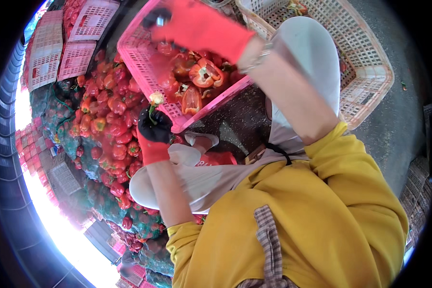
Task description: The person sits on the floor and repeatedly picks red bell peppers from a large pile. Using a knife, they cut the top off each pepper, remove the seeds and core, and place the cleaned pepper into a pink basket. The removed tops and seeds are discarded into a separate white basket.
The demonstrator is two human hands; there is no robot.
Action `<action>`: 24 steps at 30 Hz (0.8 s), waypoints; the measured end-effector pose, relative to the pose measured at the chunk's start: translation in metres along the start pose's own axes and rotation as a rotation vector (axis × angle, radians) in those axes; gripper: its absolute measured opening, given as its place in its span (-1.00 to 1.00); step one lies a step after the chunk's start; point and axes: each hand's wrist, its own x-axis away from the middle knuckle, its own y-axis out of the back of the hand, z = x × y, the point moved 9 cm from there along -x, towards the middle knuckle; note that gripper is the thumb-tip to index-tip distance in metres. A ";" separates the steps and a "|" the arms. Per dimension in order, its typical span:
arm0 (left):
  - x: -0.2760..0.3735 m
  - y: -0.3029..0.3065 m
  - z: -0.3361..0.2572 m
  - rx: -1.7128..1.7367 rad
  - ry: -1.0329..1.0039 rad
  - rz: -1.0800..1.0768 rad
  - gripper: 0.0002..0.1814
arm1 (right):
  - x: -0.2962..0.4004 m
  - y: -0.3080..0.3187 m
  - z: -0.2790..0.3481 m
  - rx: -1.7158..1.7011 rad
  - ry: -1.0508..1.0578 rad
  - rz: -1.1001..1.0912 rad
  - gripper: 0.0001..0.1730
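Note:
My left hand, in a red glove with a dark palm, is beside the near left corner of a pink plastic crate. It grips a bell pepper core by its green stem, the pale seed head sticking up. My right hand, in a matching glove, is blurred above the crate. A small shiny spot shows at its dark fingertips; whether it holds something is unclear. Red bell peppers lie in the crate, among them a cut-open pepper and a pepper piece with its inside showing.
A large heap of red bell peppers lies to the left, beside green mesh sacks. A pale plastic basket stands at the right, holding pepper scraps. More crates are stacked at the far left. My bent knees flank the crate.

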 end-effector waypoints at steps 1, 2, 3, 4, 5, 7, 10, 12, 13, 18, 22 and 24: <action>0.000 -0.005 0.001 -0.044 0.031 0.003 -0.83 | -0.009 0.030 0.001 -0.135 -0.068 -0.055 -0.63; -0.001 -0.010 0.000 -0.082 0.057 0.000 -0.82 | -0.015 0.057 -0.001 -0.311 -0.144 -0.112 -0.65; -0.003 -0.019 0.000 -0.123 0.086 0.002 -0.81 | -0.015 0.085 -0.005 -0.510 -0.218 -0.182 -0.67; -0.010 -0.033 -0.002 -0.140 0.110 -0.022 -0.78 | -0.014 0.112 -0.010 -0.715 -0.270 -0.266 -0.69; -0.027 -0.045 0.000 -0.138 0.186 0.086 -0.78 | -0.011 0.133 -0.016 -0.885 -0.289 -0.343 -0.71; -0.069 -0.083 -0.004 -0.133 0.331 0.345 -0.76 | -0.007 0.158 -0.024 -0.930 -0.179 -0.471 -0.72; -0.130 -0.203 -0.007 -0.023 0.116 0.442 -0.74 | -0.001 0.137 -0.020 -1.163 -0.288 -0.203 -0.71; -0.148 -0.292 -0.012 -0.166 -0.109 0.510 -0.72 | 0.000 0.124 -0.010 -1.421 -0.450 -0.056 -0.70; -0.158 -0.324 -0.007 -0.242 -0.038 0.557 -0.68 | 0.000 0.120 -0.027 -1.211 -0.539 -0.134 -0.69; -0.168 -0.313 -0.002 -0.590 -0.134 0.433 -0.51 | -0.004 0.090 -0.035 -1.163 -0.595 -0.461 -0.77; -0.119 -0.171 -0.068 -0.414 -0.087 0.214 -0.48 | -0.001 0.045 -0.004 -1.063 -0.626 -0.172 -0.74; -0.093 -0.085 -0.120 -0.351 -0.157 0.224 -0.48 | 0.008 0.018 0.001 -1.017 -0.622 0.010 -0.71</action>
